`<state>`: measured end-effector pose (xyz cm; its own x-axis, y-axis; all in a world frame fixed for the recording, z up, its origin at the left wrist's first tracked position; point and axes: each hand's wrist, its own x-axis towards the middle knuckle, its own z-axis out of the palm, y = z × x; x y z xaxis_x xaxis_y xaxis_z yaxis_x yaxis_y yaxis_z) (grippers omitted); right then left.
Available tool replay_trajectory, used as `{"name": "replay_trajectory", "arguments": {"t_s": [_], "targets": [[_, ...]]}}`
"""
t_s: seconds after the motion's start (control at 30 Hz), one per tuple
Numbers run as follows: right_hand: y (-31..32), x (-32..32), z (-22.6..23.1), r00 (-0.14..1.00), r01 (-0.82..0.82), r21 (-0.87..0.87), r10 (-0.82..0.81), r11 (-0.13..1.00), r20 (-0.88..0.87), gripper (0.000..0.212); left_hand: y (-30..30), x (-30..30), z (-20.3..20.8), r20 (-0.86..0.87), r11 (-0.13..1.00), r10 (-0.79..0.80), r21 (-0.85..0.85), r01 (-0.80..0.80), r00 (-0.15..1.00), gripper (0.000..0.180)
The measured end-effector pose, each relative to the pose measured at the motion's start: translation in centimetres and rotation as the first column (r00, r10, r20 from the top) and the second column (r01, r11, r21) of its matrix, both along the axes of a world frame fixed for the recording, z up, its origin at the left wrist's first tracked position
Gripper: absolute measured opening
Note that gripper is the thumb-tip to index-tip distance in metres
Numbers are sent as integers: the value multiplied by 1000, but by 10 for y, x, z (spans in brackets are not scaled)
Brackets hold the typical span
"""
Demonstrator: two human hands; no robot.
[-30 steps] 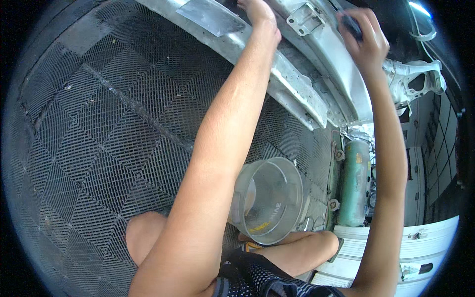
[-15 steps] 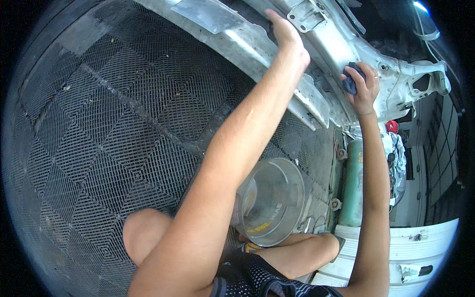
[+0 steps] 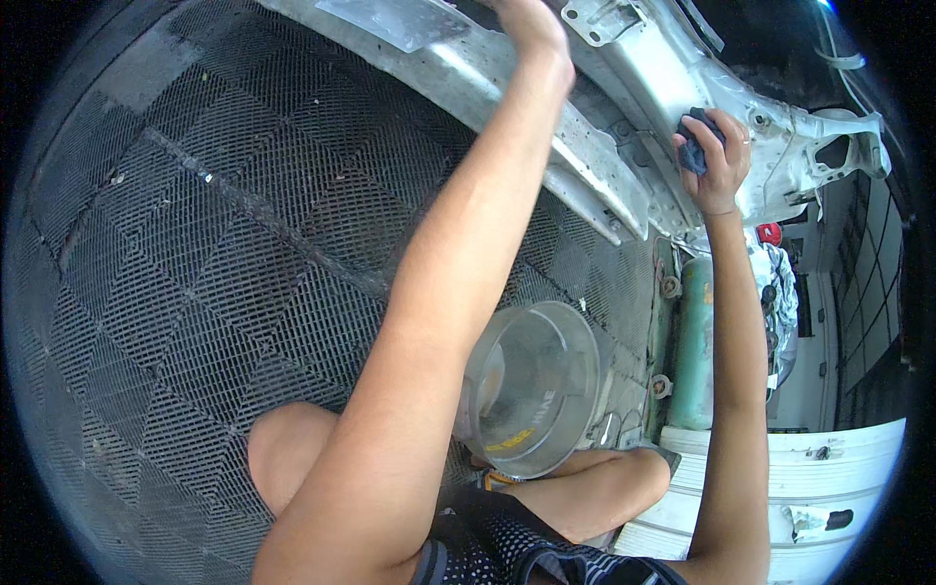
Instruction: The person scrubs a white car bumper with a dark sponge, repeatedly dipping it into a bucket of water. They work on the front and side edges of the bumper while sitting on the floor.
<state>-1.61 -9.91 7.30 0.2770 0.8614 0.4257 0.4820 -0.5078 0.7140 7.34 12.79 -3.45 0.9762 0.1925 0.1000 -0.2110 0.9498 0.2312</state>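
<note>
In the head view, the right hand [image 3: 720,161] grasps a dark, soft-looking wad [image 3: 691,154], its fingers curled over it, at the silvery metal frame [image 3: 673,83] in the upper right. The left hand [image 3: 534,31] reaches the top edge, near a long metal rail [image 3: 458,90]; its fingers are cut off, so whether it grips anything cannot be told. A translucent sheet [image 3: 380,21] lies along that rail. Below, a see-through bucket [image 3: 587,351] stands beside the left forearm, with a green cylinder [image 3: 694,341] farther right.
</note>
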Motion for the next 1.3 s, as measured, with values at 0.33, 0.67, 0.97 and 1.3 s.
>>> {"name": "replay_trajectory", "arguments": {"t_s": [0.33,0.67,0.97,1.3], "targets": [[-7,1,-4,1000,-3,21,3,1000,1,33,51,73,2,149,824,505,212,-526,850,84],[-9,-3,-1,1000,11,-16,-11,1000,-19,33,80,82,14,-22,853,439,323,-409,898,86],[-18,-4,-1,998,36,-11,-36,999,-54,31,53,45,17,-14,811,376,489,-322,926,87],[-8,-3,-2,998,45,-10,-45,999,-41,33,57,98,13,-182,714,523,627,-311,833,68]]}}
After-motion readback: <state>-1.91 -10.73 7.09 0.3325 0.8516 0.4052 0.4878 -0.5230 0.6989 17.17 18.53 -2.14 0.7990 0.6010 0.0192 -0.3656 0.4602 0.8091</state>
